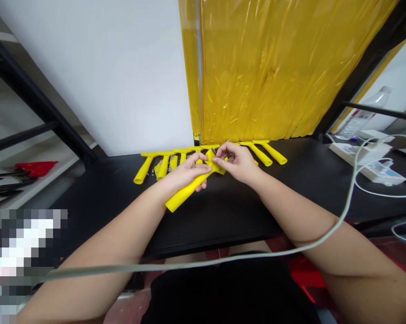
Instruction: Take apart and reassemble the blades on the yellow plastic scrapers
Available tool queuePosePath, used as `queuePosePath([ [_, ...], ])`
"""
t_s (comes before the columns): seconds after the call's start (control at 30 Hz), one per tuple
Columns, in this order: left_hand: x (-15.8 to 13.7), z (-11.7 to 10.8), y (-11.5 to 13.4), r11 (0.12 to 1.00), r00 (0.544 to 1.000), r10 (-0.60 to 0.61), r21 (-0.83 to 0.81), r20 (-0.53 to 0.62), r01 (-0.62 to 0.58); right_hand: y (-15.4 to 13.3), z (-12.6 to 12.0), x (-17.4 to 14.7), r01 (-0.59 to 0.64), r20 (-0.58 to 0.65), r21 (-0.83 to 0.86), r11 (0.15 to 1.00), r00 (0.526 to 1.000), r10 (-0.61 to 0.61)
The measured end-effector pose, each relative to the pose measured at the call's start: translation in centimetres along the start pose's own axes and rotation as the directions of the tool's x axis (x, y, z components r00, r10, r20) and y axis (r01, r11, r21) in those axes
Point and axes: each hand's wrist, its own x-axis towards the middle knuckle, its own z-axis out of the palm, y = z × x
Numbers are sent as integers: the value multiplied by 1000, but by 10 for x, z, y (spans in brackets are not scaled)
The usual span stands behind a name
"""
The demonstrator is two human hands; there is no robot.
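My left hand is closed around a yellow T-shaped scraper handle, its hollow round end tilted down toward me. At the handle's head, my right hand is closed in a pinch. A small dark, metal-looking piece shows at the head beside the right fingertips; whether they grip it is unclear. Behind my hands, several similar yellow handles lie in a row along the back of the black table. Small yellow pieces and tiny metallic bits lie among those on the left.
A white panel and a yellow plastic sheet stand behind the table. At right are a power strip with white cables and a clear bottle. One pale cable crosses in front of my forearms. Black frame posts flank the workspace.
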Motion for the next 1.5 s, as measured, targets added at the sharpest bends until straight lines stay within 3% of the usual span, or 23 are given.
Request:
queuePosePath([
  [0.23,-5,8,7,999,1000,-25,44,13,24,2,-1,3,-65,9,74,995,998,64],
  [0.33,-5,7,6,997,995,-63,-36,80,66,5,-5,5,-148,12,70,986,989,148],
  [0.5,-2,5,3,967,985,-105,-216,134,133,6,-6,5,-277,16,-79,958,960,279],
  [0.63,2,5,4,936,992,-125,-328,35,129,14,-6,8,-301,-4,0,954,954,301],
  [0.8,9,-2,3,910,972,-171,-403,-161,93,28,-20,14,-456,-15,233,859,882,472],
  [0.93,12,-10,2,890,963,-174,-451,-206,64,26,-28,15,-363,-22,277,890,923,384],
  [1.07,12,-13,1,890,960,-168,-453,-225,50,20,-30,12,-334,89,271,903,942,322],
  [1.2,11,-13,2,930,952,-141,-366,-273,32,21,-36,8,-268,165,-56,962,948,274],
  [1.27,11,-14,2,953,952,-115,-303,-284,25,24,-40,8,-219,200,-231,948,943,266],
  [1.33,10,-15,4,967,950,-92,-255,-298,14,26,-42,7,-219,232,-303,928,927,295],
  [1.4,9,-17,4,975,945,-70,-221,-320,-3,25,-43,6,-245,272,-265,933,909,316],
  [1.5,8,-18,5,985,936,-36,-172,-350,-26,20,-41,3,-218,384,-136,966,888,254],
])
